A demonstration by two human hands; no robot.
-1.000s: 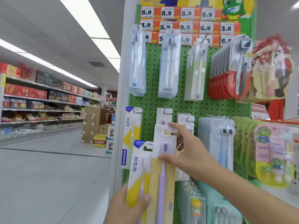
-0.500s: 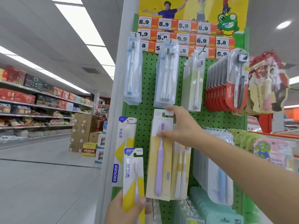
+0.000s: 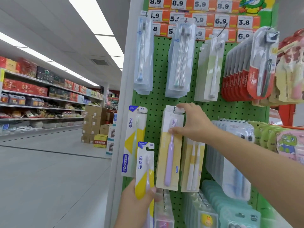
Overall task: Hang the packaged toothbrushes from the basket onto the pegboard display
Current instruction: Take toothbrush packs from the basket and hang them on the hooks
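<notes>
A purple toothbrush on a pale yellow card (image 3: 169,155) hangs flat against the green pegboard (image 3: 158,99) in its middle row. My right hand (image 3: 190,122) pinches the top of that card, index finger on its hang tab at a peg, thumb on the brush's neck. Lower left, my left hand (image 3: 136,204) grips a white and yellow FROG toothbrush pack (image 3: 144,171) by its bottom end, upright in front of the board. A matching FROG pack (image 3: 133,140) hangs at the board's left edge. The basket is out of view.
Clear-boxed toothbrushes (image 3: 179,60) and red Colgate packs (image 3: 243,76) fill the top row under price tags (image 3: 220,21). A white twin pack (image 3: 193,163), blue packs and frog-print children's packs (image 3: 287,145) hang to the right. Left lies an aisle with shelves (image 3: 41,99) and cartons (image 3: 95,124).
My right hand lifted the purple toothbrush card from low in front of the board up to the middle-row peg, where it now lies flat. My left hand still holds the FROG pack.
</notes>
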